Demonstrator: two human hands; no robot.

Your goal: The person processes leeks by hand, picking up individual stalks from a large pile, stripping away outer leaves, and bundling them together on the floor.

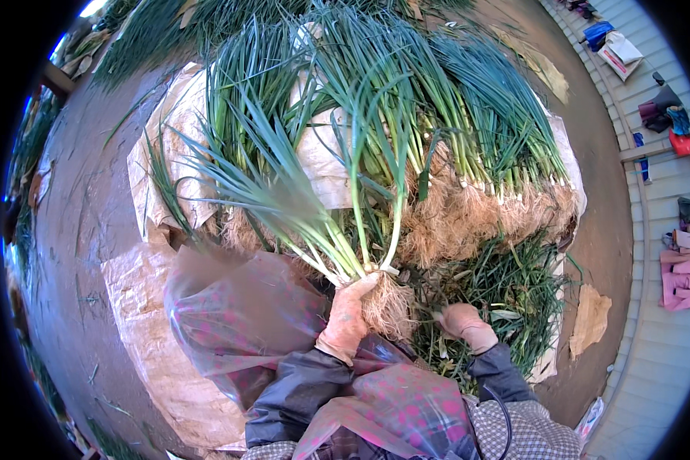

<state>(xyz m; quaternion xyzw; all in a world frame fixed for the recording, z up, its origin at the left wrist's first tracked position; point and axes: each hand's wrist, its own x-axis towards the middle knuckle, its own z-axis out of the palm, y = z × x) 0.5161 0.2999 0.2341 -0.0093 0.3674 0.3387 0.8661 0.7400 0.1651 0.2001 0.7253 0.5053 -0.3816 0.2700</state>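
Left hand (346,320) gripped onion bunch (343,247); right hand (468,325) curled, contents unclear. Leaf scraps (513,284) heaped; cleaning seemed partway, stacked onions (479,115) done or waiting unclear.

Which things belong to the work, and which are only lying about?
Likely in the work:
green onions in the left hand
rooted onions laid ahead
loose leaves near the right hand

Probably just lying about:
brown scrap on the floor
pink cloth by the wall
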